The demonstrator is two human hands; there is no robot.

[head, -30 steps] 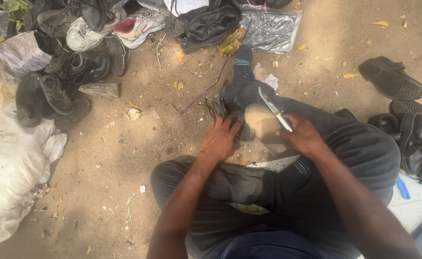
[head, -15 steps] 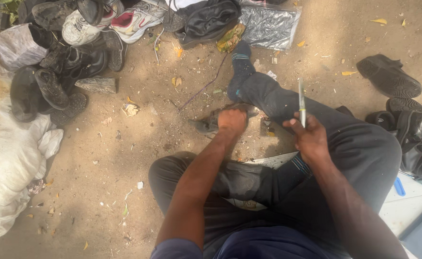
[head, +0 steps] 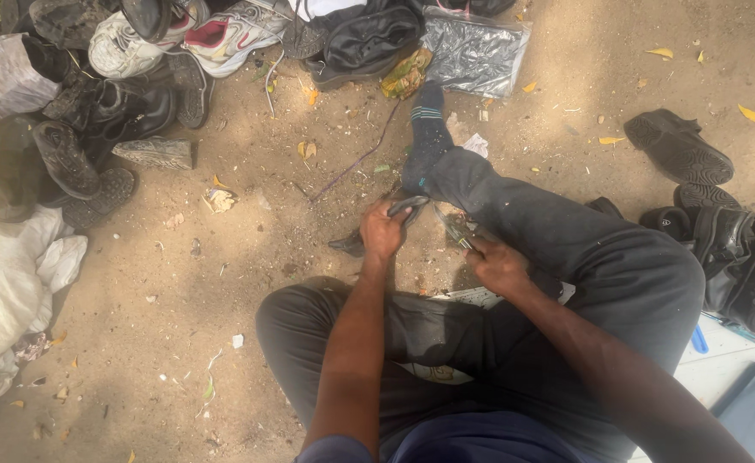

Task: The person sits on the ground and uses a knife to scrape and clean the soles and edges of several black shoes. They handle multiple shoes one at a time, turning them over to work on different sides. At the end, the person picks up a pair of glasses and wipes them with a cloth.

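**Steel blade coming down to the shoe**

Steel is what I am working with: a thin blade [head: 451,228] that my right hand [head: 497,264] is pinching near its base, fingers pressed together round it. Half a second ago I was holding it upright, tip to the sky; now I am lowering it flat, tip toward my left hand. That tells me I am done looking it over and am bringing the edge to the work.

My left hand [head: 383,231] is closing its fingers over a dark shoe [head: 394,216] on the sandy ground [head: 223,283], just beside my outstretched leg [head: 514,214] in its dark sock [head: 426,137]. A second ago those fingers were spread over it; now they are curled tight, so the shoe is being held firm for the blade. How much of the shoe is under my palm I cannot tell.

The head camera is the only view. Up left it is showing a heap of worn shoes [head: 111,94], with white sacks [head: 9,291] below; more black shoes [head: 720,231] are lying to my right.
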